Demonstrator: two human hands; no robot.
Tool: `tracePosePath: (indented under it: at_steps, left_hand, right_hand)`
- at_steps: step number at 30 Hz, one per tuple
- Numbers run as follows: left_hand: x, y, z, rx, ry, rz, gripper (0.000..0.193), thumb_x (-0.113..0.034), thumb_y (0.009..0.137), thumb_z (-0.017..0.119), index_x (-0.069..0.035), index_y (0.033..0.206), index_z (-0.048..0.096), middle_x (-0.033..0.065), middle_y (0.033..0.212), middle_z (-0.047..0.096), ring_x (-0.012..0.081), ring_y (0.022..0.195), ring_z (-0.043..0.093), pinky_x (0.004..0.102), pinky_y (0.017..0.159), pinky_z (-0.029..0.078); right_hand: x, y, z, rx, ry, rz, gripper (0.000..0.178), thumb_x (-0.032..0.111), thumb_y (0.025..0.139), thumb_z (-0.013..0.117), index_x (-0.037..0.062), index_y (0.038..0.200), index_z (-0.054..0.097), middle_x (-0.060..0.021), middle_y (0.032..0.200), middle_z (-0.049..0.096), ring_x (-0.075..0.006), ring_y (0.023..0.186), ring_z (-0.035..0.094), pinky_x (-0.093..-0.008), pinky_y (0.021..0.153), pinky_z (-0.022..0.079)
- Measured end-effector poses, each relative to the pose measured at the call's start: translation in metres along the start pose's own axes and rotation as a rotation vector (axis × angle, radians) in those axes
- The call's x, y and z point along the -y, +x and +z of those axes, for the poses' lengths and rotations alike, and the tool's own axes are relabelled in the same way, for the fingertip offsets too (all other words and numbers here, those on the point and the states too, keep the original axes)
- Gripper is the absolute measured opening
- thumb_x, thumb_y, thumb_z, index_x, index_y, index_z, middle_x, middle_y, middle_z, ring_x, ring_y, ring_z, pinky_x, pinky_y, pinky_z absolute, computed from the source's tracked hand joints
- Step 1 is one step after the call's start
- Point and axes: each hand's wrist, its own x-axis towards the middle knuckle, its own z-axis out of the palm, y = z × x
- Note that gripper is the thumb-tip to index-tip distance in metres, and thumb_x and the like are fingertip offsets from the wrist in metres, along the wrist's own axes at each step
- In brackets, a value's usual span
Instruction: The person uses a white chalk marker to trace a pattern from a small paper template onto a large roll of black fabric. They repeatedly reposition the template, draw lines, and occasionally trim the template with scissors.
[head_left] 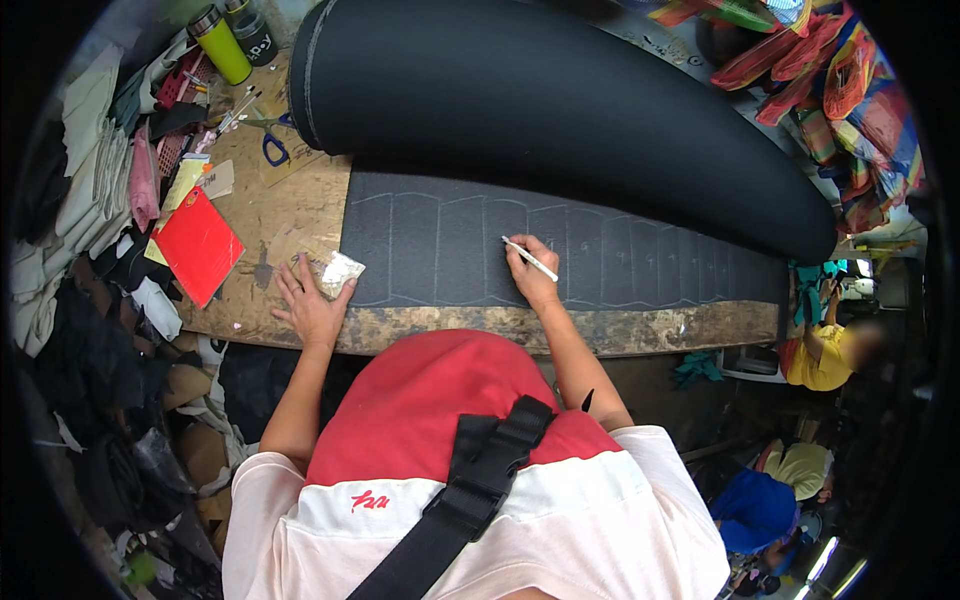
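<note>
My right hand point(537, 284) grips a slim white pen point(530, 258), its tip resting on dark fabric point(462, 245) spread over the table. A row of pale outlines, several panels side by side, is drawn along this fabric. Open, with its fingers spread, my left hand point(317, 316) lies on the wooden table point(278, 225) just left of the fabric's edge. Beside its thumb and fingers is a small shiny, whitish piece point(341, 274); whether the thumb touches it I cannot tell.
Behind the drawn panels lies a thick roll of dark fabric point(540, 90). At left are a red card-like sheet point(199, 246), blue-handled scissors point(274, 149), a yellow-green bottle point(221, 46) and stacked cloth point(95, 200). A person in yellow point(822, 358) is far right.
</note>
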Motion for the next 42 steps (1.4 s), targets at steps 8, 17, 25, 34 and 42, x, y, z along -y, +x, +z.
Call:
tracePosePath:
  at_steps: [8, 17, 25, 34, 42]
  left_hand:
    - [0.003, -0.002, 0.001, 0.066, 0.078, 0.184, 0.060, -0.046, 0.085, 0.052, -0.029, 0.140, 0.036, 0.0095, 0.152, 0.016, 0.0345, 0.140, 0.011, 0.0735, 0.097, 0.011]
    - [-0.003, -0.002, -0.009, 0.126, 0.068, 0.168, 0.074, -0.061, 0.078, 0.055, -0.026, 0.140, 0.035, 0.0100, 0.152, 0.018, 0.0329, 0.141, 0.007, 0.0726, 0.099, 0.006]
    - [-0.007, -0.003, -0.012, 0.110, 0.055, 0.172, 0.081, -0.064, 0.073, 0.059, -0.024, 0.140, 0.036, 0.0102, 0.151, 0.018, 0.0330, 0.140, 0.008, 0.0730, 0.098, 0.007]
    - [-0.002, -0.004, -0.009, 0.088, 0.011, 0.195, 0.079, -0.061, 0.073, 0.062, -0.024, 0.139, 0.037, 0.0102, 0.151, 0.018, 0.0333, 0.140, 0.009, 0.0736, 0.097, 0.009]
    - [-0.004, -0.004, -0.010, 0.074, 0.013, 0.185, 0.078, -0.060, 0.072, 0.063, -0.023, 0.137, 0.040, 0.0098, 0.150, 0.022, 0.0329, 0.140, 0.012, 0.0724, 0.098, 0.010]
  right_hand:
    - [0.001, 0.001, -0.001, 0.003, -0.045, -0.108, 0.013, 0.010, 0.076, 0.065, 0.0021, 0.086, 0.066, -0.0187, 0.077, 0.063, -0.0329, 0.070, 0.063, -0.0382, 0.064, 0.050]
    - [0.004, -0.001, -0.003, 0.036, -0.055, -0.074, 0.014, 0.010, 0.073, 0.065, 0.0006, 0.083, 0.065, -0.0183, 0.072, 0.062, -0.0310, 0.068, 0.063, -0.0370, 0.063, 0.050]
    - [-0.003, 0.001, -0.008, 0.003, 0.002, 0.020, 0.014, 0.013, 0.072, 0.064, 0.0000, 0.077, 0.064, -0.0148, 0.064, 0.062, -0.0249, 0.058, 0.061, -0.0338, 0.058, 0.048]
    - [0.035, 0.016, 0.012, 0.211, 0.035, -0.058, 0.012, 0.010, 0.073, 0.063, 0.0002, 0.080, 0.066, -0.0177, 0.076, 0.065, -0.0327, 0.069, 0.064, -0.0372, 0.064, 0.050]
    - [0.041, 0.014, 0.036, 0.299, 0.031, -0.043, 0.012, 0.010, 0.073, 0.063, 0.0004, 0.080, 0.064, -0.0174, 0.076, 0.065, -0.0307, 0.069, 0.064, -0.0359, 0.063, 0.050]
